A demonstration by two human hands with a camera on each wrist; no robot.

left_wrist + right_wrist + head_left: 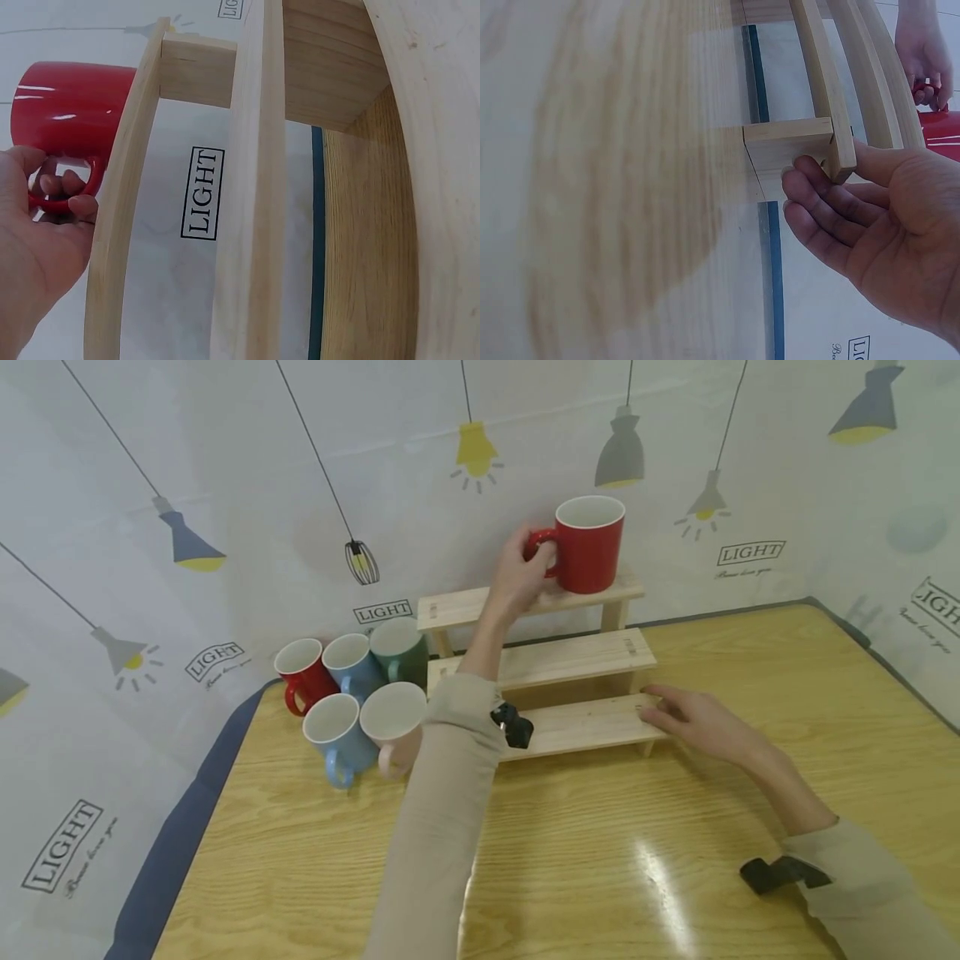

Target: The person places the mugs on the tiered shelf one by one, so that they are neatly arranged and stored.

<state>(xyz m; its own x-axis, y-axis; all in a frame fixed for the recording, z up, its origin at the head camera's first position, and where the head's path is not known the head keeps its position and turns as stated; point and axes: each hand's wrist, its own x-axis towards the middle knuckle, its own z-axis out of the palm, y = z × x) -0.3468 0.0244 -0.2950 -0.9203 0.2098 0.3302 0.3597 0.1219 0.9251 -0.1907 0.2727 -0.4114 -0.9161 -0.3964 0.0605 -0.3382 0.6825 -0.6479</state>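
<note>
Red mug (588, 547) at the top board (465, 607) of a three-step wooden stand (558, 664), toward its right end, upright. Left hand (519, 577) has its fingers curled through and round the handle. Right hand (699, 722) grips the right end of the bottom board (577, 727), thumb above, fingers below.

Risks, as judged:
- Base contact can't be settled from these views. If the mug is let go while partly raised or overhanging the narrow board, it could tip or drop to a lower step or the table (585, 860). The side grip on the handle invites a tilt.
- Stand looks light; a push up top could rock or slide it, more so if the right hand lets go or pulls.
- Left sleeve (450, 760) crosses in front of the pink mug (405, 743); a low return of the arm might knock it into the front blue mug (343, 743). Behind these, close together: second red mug (309, 675), back blue mug (358, 667), green mug (412, 662).

Writing: boxed "LIGHT" (752, 553) repeats on the wall cloth (285, 502) among printed lamps. Script beneath; "love you" readable, first word unclear. Small dark marks on board ends, too small to read. No brand legible on any mug.
</note>
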